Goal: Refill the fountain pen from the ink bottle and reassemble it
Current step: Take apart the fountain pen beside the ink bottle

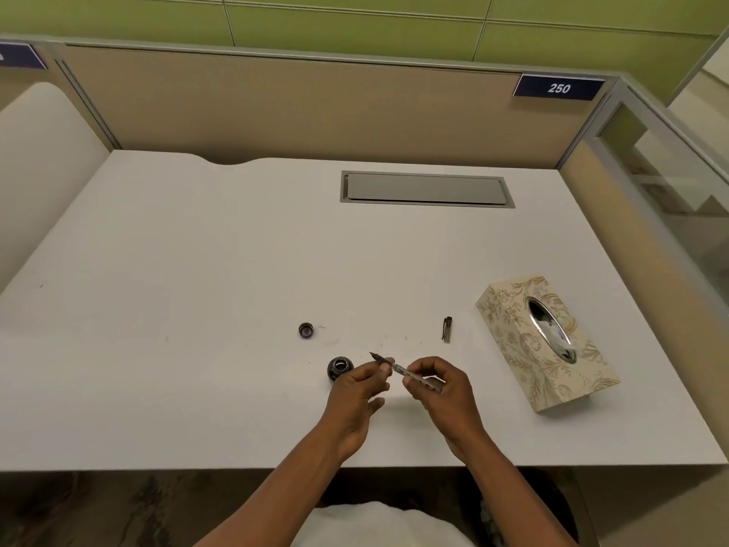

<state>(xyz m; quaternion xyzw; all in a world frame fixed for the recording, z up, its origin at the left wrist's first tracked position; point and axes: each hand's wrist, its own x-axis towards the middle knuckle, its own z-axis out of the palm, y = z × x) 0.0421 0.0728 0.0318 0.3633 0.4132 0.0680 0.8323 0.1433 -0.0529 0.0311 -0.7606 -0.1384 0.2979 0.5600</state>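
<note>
Fountain pen (402, 369): held just above the desk near its front edge, uncapped, nib pointing toward 10 o'clock, clear body running back toward 4 o'clock.
Left hand (357, 392): thumb and forefinger pinch the pen's grip section just behind the nib; the other fingers are loosely curled beneath.
Right hand (442, 388): fingertips close round the rear of the clear body, knuckles up, wrist angled in from 5 o'clock.
Forearms: both come up from the bottom of the view and converge on the pen, crossing the desk's front edge.
Ink bottle (340, 367): open, standing on the desk at 9 o'clock from the pen, just beside the left fingers; whether they touch cannot be told.
Bottle cap (306, 330): lying at 11 o'clock from the bottle, apart from it.
Pen cap (447, 329): lying at 1 o'clock from the hands, clip visible, near the tissue box.
Tissue box (548, 341): at 3 o'clock, well apart from the hands, set at a slant.
Desk (197, 270): white, with wide bare room from 9 to 12 o'clock; a grey cable hatch (426, 188) sits far back at 12 o'clock; partition walls close the rear and right side.
</note>
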